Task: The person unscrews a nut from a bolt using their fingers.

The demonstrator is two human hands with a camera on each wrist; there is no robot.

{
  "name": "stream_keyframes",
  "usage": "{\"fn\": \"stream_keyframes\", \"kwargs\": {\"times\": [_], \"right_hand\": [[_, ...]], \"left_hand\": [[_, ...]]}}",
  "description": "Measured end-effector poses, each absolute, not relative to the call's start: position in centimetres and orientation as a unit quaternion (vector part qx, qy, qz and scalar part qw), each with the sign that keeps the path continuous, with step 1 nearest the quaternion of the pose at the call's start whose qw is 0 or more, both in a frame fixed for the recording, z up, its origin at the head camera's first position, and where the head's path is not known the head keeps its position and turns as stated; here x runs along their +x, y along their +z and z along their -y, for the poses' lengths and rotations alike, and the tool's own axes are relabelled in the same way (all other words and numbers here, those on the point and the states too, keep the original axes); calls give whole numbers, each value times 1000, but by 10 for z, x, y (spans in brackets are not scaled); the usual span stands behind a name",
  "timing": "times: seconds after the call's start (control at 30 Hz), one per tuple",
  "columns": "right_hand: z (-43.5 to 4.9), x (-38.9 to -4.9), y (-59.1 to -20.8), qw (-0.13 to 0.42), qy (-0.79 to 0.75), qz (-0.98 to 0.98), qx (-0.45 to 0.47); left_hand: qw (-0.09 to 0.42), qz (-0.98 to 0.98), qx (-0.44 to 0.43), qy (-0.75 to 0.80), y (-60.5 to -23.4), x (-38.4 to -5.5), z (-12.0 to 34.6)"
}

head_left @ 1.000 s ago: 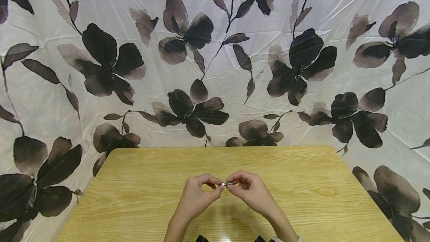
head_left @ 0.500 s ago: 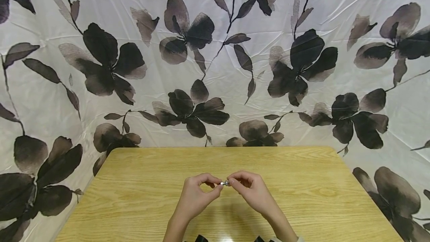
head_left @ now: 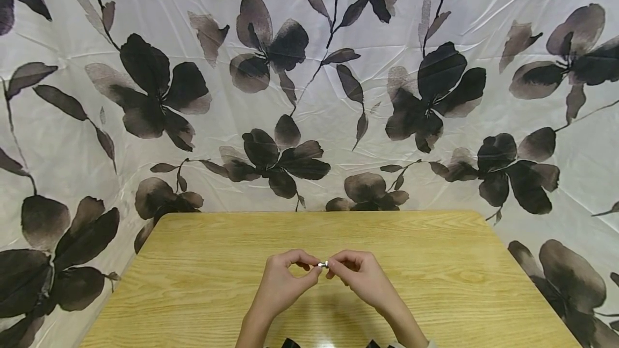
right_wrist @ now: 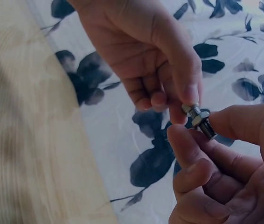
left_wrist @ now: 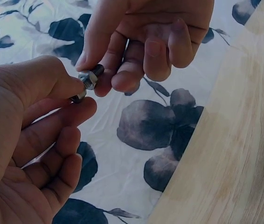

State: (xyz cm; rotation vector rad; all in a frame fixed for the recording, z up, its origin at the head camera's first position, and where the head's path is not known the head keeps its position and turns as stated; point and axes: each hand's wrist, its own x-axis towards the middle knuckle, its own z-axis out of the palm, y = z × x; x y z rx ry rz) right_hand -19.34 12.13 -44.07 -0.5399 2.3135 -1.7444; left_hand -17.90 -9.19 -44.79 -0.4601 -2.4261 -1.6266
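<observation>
A small silver bolt (right_wrist: 209, 129) with a hex nut (right_wrist: 199, 117) partway along its thread is held level between both hands, above the table in the head view. My left hand (head_left: 289, 279) pinches the bolt's head end between thumb and index finger, which hide most of the head. From the other side, my right hand (head_left: 365, 279) holds the nut between thumb and fingertips. The right wrist view shows that thumb (right_wrist: 232, 122) against the nut, with the dark threaded end sticking out past it. The other fingers of both hands are loosely curled.
A light wood-grain table (head_left: 203, 240) lies under the hands. Behind it and at both sides hangs a white cloth (head_left: 309, 95) with dark flower prints. Small black objects (head_left: 290, 343) show at the bottom edge of the head view.
My right thumb and fingertips have shifted around the nut, covering the threaded end that showed a second ago in the head view. My left hand keeps its pinch almost still.
</observation>
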Motion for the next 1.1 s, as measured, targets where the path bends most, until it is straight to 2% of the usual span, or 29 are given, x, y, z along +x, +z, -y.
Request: {"fn": "stream_keyframes", "kwargs": {"times": [0.27, 0.67, 0.9, 1.1], "right_hand": [[-121, -193, -442, 91, -597, -772, -199], [-121, -191, -440, 45, -617, -758, -209], [-120, -192, -439, 82, -610, -772, -160], [-121, -193, -441, 90, -596, -778, -176]], "left_hand": [[93, 818, -156, -546, -449, -179, 92], [98, 819, -149, -545, -448, -179, 91], [106, 819, -150, -543, -449, -180, 91], [98, 815, -153, -550, -447, -178, 91]]}}
